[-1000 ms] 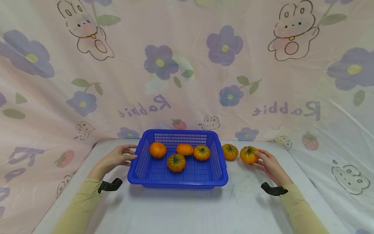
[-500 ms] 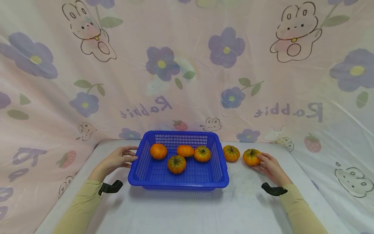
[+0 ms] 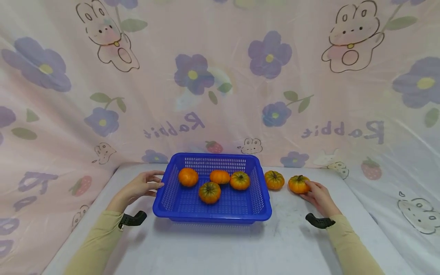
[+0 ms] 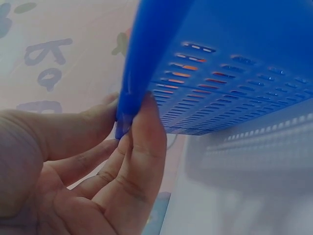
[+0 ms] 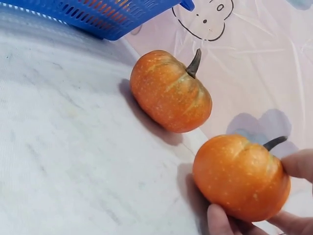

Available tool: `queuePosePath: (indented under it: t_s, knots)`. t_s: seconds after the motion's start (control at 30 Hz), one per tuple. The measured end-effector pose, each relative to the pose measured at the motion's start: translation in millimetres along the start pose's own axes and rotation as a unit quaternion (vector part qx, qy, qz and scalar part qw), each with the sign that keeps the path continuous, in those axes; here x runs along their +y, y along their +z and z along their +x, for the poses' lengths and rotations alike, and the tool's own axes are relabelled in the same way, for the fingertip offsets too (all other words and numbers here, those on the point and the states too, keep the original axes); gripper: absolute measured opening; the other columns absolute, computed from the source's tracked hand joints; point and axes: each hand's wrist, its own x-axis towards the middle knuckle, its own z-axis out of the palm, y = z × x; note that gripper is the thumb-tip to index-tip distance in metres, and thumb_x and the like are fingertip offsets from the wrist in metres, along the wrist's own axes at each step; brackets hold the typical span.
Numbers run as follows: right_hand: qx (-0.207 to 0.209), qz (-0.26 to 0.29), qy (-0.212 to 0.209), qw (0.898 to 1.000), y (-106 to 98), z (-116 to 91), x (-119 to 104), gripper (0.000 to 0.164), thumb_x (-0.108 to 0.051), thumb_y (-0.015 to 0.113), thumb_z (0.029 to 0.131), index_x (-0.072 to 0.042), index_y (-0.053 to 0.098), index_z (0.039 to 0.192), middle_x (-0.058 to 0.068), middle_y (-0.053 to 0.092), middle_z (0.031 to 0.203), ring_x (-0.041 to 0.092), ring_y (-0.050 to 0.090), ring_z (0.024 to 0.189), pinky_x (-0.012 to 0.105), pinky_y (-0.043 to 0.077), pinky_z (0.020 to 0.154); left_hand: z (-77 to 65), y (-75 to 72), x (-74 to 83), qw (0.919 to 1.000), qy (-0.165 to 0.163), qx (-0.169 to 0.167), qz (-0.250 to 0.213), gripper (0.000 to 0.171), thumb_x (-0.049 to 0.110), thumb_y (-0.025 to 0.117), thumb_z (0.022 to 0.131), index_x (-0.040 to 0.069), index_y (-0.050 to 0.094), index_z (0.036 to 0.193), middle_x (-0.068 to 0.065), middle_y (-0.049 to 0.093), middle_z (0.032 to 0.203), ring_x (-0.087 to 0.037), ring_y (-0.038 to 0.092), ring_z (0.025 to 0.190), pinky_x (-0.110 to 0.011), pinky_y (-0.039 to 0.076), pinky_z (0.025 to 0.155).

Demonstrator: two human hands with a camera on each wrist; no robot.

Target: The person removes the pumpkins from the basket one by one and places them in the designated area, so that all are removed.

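My left hand (image 3: 139,187) pinches the left rim of a blue plastic basket (image 3: 213,218); the left wrist view shows the thumb on one side of the rim (image 4: 134,73) and fingers on the other. Several small orange pumpkins lie inside, the nearest a green-streaked pumpkin (image 3: 209,193). Right of the basket, my right hand (image 3: 319,196) holds another pumpkin (image 3: 297,185) at the table. Thumb and fingers lie around this stemmed pumpkin (image 5: 239,178) in the right wrist view. Between it and the basket sits one more pumpkin (image 3: 274,180), touched by neither hand.
A white table (image 3: 206,252) carries everything. Behind and beside it hangs a pale pink curtain (image 3: 227,99) printed with rabbits and flowers. A black wrist strap piece (image 3: 134,219) juts from the left sleeve and a similar black piece (image 3: 319,221) from the right.
The pumpkin in my right hand has shifted slightly right and down, farther from its neighbour. My left hand stays at the basket rim. The whole head view has drifted a little.
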Motion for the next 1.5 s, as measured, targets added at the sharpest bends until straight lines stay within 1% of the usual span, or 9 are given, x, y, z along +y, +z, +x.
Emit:
queuePosePath:
  t_s: [0.2,0.43,0.53,0.67,0.83,1.0,1.1,1.3,1.5]
  knots:
    - [-0.01,0.016,-0.006,1.0,0,2,-1,0.074,-0.037,0.037,0.102,0.004,-0.002,0.15,0.024,-0.003,0.156,0.036,0.026,0.134,0.037,0.036,0.102,3.1,-1.7,0.4,1.0,0.003,0.002,0.006,0.059,0.015,0.062,0.094,-0.004,0.034,0.142,-0.022,0.055,0.11,-0.027,0.063,0.085,-0.04,0.056,0.076]
    - [-0.019,0.02,-0.007,1.0,1,1,-2,0.073,-0.034,0.039,0.103,0.004,-0.001,0.15,0.024,-0.003,0.156,0.029,0.036,0.127,0.035,0.036,0.102,1.0,-0.1,-0.1,1.0,0.002,-0.002,0.0,0.058,0.014,0.063,0.094,-0.005,0.034,0.141,-0.022,0.055,0.11,-0.027,0.064,0.084,-0.04,0.056,0.076]
    - [-0.015,0.021,-0.002,1.0,4,0,-3,0.071,-0.033,0.038,0.103,0.003,-0.001,0.151,0.024,-0.002,0.156,0.032,0.031,0.131,0.035,0.035,0.103,1.4,-0.4,-0.8,1.0,0.001,-0.001,-0.001,0.058,0.014,0.063,0.094,-0.005,0.034,0.141,-0.022,0.055,0.11,-0.027,0.064,0.084,-0.04,0.056,0.076]
    - [-0.006,0.014,0.008,1.0,6,2,-2,0.071,-0.032,0.039,0.103,0.003,-0.001,0.151,0.026,0.002,0.155,0.032,0.034,0.129,0.035,0.035,0.103,1.8,-0.3,-0.8,1.0,0.0,0.0,0.002,0.058,0.014,0.063,0.094,-0.005,0.035,0.141,-0.022,0.055,0.111,-0.027,0.064,0.085,-0.04,0.056,0.076]
    - [0.001,0.005,0.018,1.0,7,4,0,0.075,-0.034,0.043,0.102,0.003,0.001,0.151,0.027,0.006,0.154,0.028,0.044,0.118,0.034,0.039,0.1,0.4,0.6,-1.2,1.0,-0.005,0.0,0.003,0.059,0.015,0.063,0.093,-0.004,0.035,0.141,-0.021,0.055,0.11,-0.027,0.064,0.084,-0.04,0.056,0.076]
    - [0.011,-0.01,0.009,1.0,10,3,-4,0.075,-0.034,0.046,0.101,0.004,0.004,0.15,0.026,0.012,0.152,0.018,0.054,0.103,0.032,0.043,0.097,1.0,-0.3,-1.0,1.0,-0.001,0.001,0.004,0.059,0.015,0.063,0.094,-0.004,0.034,0.142,-0.022,0.055,0.11,-0.027,0.064,0.084,-0.04,0.056,0.075]
    - [0.021,-0.013,0.006,1.0,11,3,-4,0.076,-0.033,0.047,0.101,0.006,0.005,0.15,0.027,0.014,0.151,0.015,0.057,0.097,0.031,0.044,0.096,1.1,-0.7,-0.3,1.0,0.001,0.004,0.004,0.058,0.014,0.062,0.094,-0.004,0.035,0.141,-0.022,0.055,0.11,-0.027,0.063,0.084,-0.039,0.056,0.075]
    - [0.044,-0.016,0.018,0.999,12,0,-4,0.074,-0.032,0.045,0.101,0.009,0.005,0.148,0.028,0.017,0.149,0.016,0.059,0.095,0.031,0.045,0.095,-0.1,0.3,-0.1,1.0,-0.008,-0.002,-0.002,0.06,0.014,0.063,0.093,-0.004,0.034,0.142,-0.022,0.055,0.112,-0.028,0.064,0.085,-0.04,0.056,0.076]
    - [0.035,-0.026,0.017,0.999,6,-8,-6,0.075,-0.032,0.04,0.102,0.01,-0.002,0.147,0.033,0.019,0.146,0.016,0.061,0.095,0.032,0.044,0.096,0.9,-0.4,0.0,1.0,-0.001,-0.002,-0.003,0.059,0.014,0.063,0.094,-0.005,0.033,0.142,-0.022,0.055,0.112,-0.028,0.064,0.084,-0.04,0.056,0.075]
